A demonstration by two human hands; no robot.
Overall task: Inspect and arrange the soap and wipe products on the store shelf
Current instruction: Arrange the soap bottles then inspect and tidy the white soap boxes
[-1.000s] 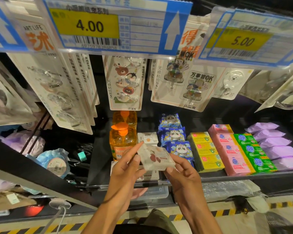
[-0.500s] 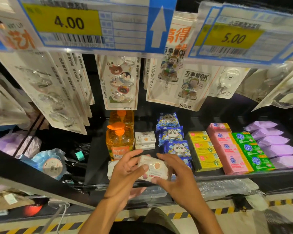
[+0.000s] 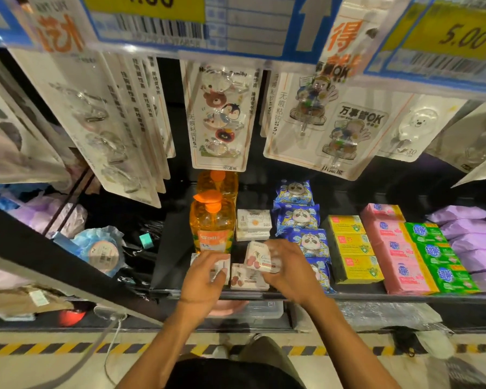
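We hold the cherry-print soap pack (image 3: 260, 258) in the right hand (image 3: 288, 266), fingers curled round its right end, just above the front edge of the shelf (image 3: 362, 293). Its long axis runs roughly left to right along that edge, printed face tilted towards us. A second cherry pack (image 3: 246, 279) lies flat directly beneath it at the front edge; whether the two touch cannot be told. The left hand (image 3: 205, 269) has its fingers bent over a white box (image 3: 222, 266), also at the front edge, just in front of the orange pump bottle (image 3: 212, 220). The stacked white packs (image 3: 253, 224) sit further back, with bare shelf between them and the flat pack. We judge the right hand nearer for placement: lower the pack, axis unchanged.
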